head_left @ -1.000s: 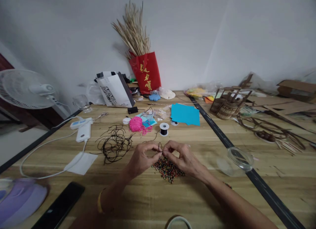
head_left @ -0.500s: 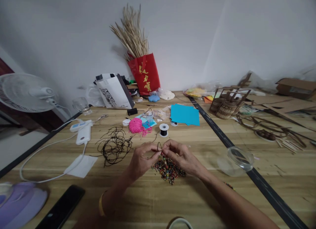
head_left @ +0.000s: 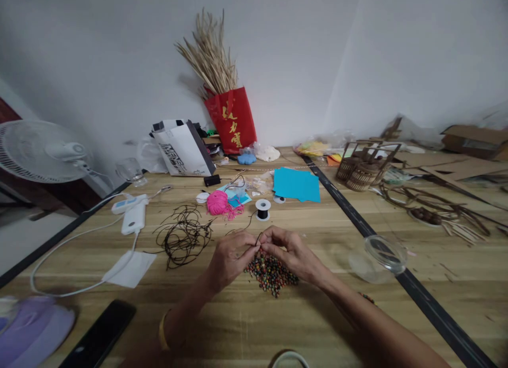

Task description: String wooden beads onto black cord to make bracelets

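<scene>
My left hand [head_left: 231, 255] and my right hand [head_left: 289, 250] meet fingertip to fingertip over a pile of small multicoloured beads [head_left: 273, 277]. Both are closed in a pinch on a thin dark cord [head_left: 259, 238], of which a short bit rises between them. Whether a bead sits in the fingertips is too small to tell. Just behind the hands stands a white spool [head_left: 262, 210] wound with black cord, its loose end trailing toward my left hand. A tangle of dark cord [head_left: 184, 237] lies to the left.
Pink yarn [head_left: 218, 202] and blue sheets [head_left: 296, 185] lie behind the spool. To the right are a clear round container [head_left: 379, 258] and small woven baskets [head_left: 363, 173]. A power strip [head_left: 134, 215], a white paper [head_left: 129, 268] and a black phone [head_left: 100, 333] are on the left.
The small loop of cord above my fingertips has narrowed to a slim upright strand. Both hands stay nearly in place, and the view has shifted slightly.
</scene>
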Demonstrator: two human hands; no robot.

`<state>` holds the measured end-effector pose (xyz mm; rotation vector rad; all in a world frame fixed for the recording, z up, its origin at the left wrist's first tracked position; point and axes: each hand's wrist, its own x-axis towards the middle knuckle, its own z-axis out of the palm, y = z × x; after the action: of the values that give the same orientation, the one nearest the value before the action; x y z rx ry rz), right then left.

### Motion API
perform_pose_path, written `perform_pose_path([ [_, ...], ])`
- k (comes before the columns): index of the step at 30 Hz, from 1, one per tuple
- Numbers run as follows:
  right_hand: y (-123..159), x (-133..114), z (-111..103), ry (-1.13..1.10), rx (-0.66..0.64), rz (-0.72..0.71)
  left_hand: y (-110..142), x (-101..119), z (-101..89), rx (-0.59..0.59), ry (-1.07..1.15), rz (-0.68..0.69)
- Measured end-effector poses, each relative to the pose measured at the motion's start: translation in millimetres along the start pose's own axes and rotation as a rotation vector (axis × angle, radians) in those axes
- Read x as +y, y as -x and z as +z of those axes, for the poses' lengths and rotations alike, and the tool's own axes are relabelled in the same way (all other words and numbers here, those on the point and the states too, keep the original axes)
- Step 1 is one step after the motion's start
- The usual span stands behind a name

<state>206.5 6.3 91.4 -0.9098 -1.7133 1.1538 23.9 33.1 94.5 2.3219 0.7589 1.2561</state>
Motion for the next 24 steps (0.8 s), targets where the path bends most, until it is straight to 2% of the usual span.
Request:
perform_pose_path([
  [5, 0.5, 0.8, -3.4, 0.183, -0.016, -0.063, 0.4, 0.1, -0.1, -0.01, 0.022, -0.017],
  [10, 2.1, -1.5, -2.1, 0.349, -0.01, -0.141, 0.7, -0.9, -1.3, -0.037, 0.099, -0.134],
  [14, 4.3, -4.9, 1.8, 0.48, 0.043, -0.22, 1.3, -3.5, -1.1, -0.051, 0.153, -0.195],
  [17, 3.9, -5.3, 2.5, 0.458, 0.048, -0.253, 1.6, -5.0, -0.9, -0.051, 0.168, -0.199],
  [24, 1.7, -4.4, -1.1, 0.392, 0.059, -0.226, 1.7, -6.0, -0.3, -0.051, 0.161, -0.188],
])
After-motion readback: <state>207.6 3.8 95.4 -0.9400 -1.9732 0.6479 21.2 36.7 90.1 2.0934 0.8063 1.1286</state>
